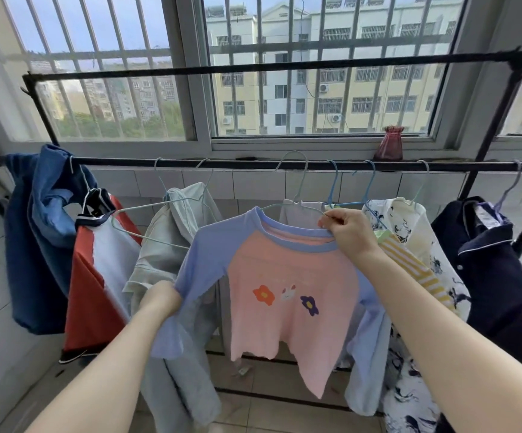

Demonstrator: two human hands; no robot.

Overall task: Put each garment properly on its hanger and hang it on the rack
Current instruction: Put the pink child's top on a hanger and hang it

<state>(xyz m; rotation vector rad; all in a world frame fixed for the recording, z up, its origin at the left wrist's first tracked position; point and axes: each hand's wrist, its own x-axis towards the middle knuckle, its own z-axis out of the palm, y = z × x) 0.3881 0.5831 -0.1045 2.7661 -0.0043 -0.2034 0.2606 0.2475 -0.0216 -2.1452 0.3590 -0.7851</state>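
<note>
Pink shirt (pixel 287 276), crowded rack (pixel 253 165), neighbouring garments

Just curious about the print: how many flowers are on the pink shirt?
2: an orange flower left of the bunny, a purple flower right of it. None seem hidden.

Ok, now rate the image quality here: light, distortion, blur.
Head view: even daylight from the window, no harsh glare or hard shadows; wide-angle lens bows the rack rail and stretches the forearms; pink shirt is sharp, edges slightly soft.
</note>
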